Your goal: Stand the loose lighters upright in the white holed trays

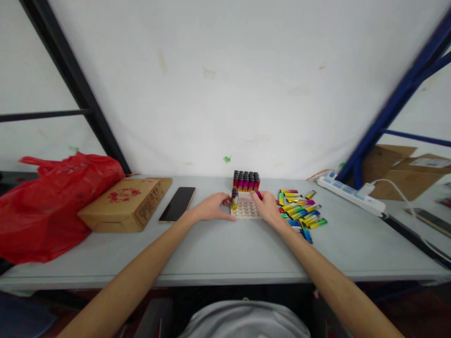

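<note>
A white tray with rows of round holes [247, 210] lies on the grey table. Yellow lighters [234, 201] stand upright at its left end. Beside them is my left hand [218, 206], thumb and fingers apart around the tray's left edge. Over the tray's right side, my right hand [264, 203] pinches a dark pink lighter [259, 195]. Behind the tray stands a block of upright red and purple lighters [246, 181] with black tops. Loose coloured lighters [299, 210] lie in a heap to the right of my right hand.
On the left are a dark phone [178, 204], a cardboard box [123, 203] and a red plastic bag [52, 206]. A white power strip [352, 195] with a plugged-in cable lies at the right, near a blue frame [398, 108]. A white wall rises behind.
</note>
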Available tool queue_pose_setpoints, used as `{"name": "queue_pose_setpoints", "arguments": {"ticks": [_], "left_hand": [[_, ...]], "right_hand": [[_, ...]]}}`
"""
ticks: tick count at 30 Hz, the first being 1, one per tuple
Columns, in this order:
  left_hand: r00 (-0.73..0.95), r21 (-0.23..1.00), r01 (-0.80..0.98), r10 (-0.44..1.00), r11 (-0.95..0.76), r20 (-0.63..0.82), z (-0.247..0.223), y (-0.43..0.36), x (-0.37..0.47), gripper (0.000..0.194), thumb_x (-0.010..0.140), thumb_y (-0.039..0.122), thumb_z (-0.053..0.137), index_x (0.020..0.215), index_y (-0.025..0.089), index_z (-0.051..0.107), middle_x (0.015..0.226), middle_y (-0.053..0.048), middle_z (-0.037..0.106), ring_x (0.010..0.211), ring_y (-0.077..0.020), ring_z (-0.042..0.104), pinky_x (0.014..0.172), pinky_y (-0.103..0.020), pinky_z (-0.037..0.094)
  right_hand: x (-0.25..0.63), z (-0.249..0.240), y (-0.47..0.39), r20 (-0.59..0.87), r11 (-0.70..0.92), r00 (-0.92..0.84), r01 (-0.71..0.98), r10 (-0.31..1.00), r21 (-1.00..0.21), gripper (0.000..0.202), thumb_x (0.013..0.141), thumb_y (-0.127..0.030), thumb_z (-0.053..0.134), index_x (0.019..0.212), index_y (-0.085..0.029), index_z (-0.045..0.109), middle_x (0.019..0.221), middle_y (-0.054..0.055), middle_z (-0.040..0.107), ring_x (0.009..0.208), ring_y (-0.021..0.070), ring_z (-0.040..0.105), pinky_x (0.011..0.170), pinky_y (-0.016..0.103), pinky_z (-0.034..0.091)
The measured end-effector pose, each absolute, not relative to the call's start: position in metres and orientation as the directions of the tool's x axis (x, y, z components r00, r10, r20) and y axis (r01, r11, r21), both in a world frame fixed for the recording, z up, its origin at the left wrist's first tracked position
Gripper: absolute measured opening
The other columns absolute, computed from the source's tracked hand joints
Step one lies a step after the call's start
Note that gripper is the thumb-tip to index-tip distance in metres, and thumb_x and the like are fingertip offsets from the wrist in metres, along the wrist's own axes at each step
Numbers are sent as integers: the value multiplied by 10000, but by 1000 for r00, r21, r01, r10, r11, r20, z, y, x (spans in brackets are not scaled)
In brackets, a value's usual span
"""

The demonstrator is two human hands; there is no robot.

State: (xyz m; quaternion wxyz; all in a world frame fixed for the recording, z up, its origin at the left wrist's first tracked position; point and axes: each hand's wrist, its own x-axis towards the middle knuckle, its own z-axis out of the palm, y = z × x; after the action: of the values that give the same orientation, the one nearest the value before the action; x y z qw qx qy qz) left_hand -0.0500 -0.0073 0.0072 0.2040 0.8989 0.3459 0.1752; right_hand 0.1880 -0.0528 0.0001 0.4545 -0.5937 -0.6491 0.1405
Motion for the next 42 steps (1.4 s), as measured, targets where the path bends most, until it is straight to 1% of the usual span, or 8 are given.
{"name": "queue_pose_setpoints", "arguments": {"ticks": [12, 16, 18, 23, 28, 32, 38, 42], "left_hand": [[701, 495, 547, 692, -676, 171, 9, -8, -50, 685, 645, 697, 821, 1055, 170, 664, 1023, -79, 678, 910, -265, 630, 833, -349, 482], [698, 496, 543, 692, -678, 183, 7, -8, -50, 683, 643, 702, 818, 1047, 172, 670, 1022, -76, 681, 914, -264, 633, 839, -349, 483], [697, 491, 546, 693, -679, 183, 6, -7, -50, 681, 644, 713, 809, 1039, 175, 672, 1014, -72, 683, 916, -265, 635, 837, -346, 484], [702, 474, 551, 689, -687, 183, 3, -4, -51, 723, 638, 737, 802, 1069, 172, 672, 1006, -72, 682, 910, -266, 633, 830, -346, 480], [696, 478, 548, 691, -687, 195, 3, -4, -51, 721, 636, 732, 805, 1068, 169, 673, 1012, -76, 687, 909, -267, 630, 824, -347, 481], [686, 473, 559, 700, -681, 198, 3, -5, -50, 701, 626, 733, 809, 1039, 182, 677, 1006, -72, 695, 898, -266, 628, 812, -346, 483], [701, 462, 547, 683, -698, 203, 3, -4, -49, 693, 636, 730, 805, 1043, 182, 685, 988, -70, 693, 905, -270, 633, 814, -348, 479], [696, 456, 557, 689, -695, 201, 4, -5, -49, 686, 636, 728, 805, 1030, 182, 676, 978, -72, 692, 891, -270, 631, 807, -347, 476]], "right_hand": [[191, 0, -54, 467, 306, 57, 685, 883, -661, 413, 927, -456, 425, 579, -235, 408, 531, -12, 465, 545, 150, 436, 550, 281, 260], [188, 5, -60, 497, 371, -13, 682, 867, -630, 366, 993, -525, 427, 792, -234, 523, 658, -8, 567, 627, 181, 526, 616, 281, 333], [187, 8, -63, 522, 422, -62, 673, 851, -607, 336, 1025, -518, 398, 886, -241, 528, 736, 6, 598, 699, 200, 569, 668, 290, 384], [184, 13, -67, 618, 557, -186, 675, 764, -485, 355, 1055, -462, 379, 822, -231, 515, 912, 77, 608, 884, 224, 594, 822, 327, 452], [179, 13, -70, 502, 528, -265, 682, 823, -506, 404, 1055, -483, 422, 753, -229, 511, 709, 14, 598, 663, 179, 543, 666, 287, 397], [176, 7, -68, 481, 543, -298, 658, 824, -522, 418, 1062, -487, 422, 771, -221, 562, 719, 18, 639, 657, 176, 554, 643, 278, 385], [179, 4, -66, 458, 631, -461, 690, 760, -353, 351, 1085, -453, 405, 937, -206, 606, 877, 59, 690, 811, 206, 630, 730, 297, 437], [172, 5, -69, 434, 579, -459, 791, 775, -197, 321, 1075, -439, 443, 1005, -186, 629, 944, 112, 707, 853, 243, 655, 763, 326, 447]]}}
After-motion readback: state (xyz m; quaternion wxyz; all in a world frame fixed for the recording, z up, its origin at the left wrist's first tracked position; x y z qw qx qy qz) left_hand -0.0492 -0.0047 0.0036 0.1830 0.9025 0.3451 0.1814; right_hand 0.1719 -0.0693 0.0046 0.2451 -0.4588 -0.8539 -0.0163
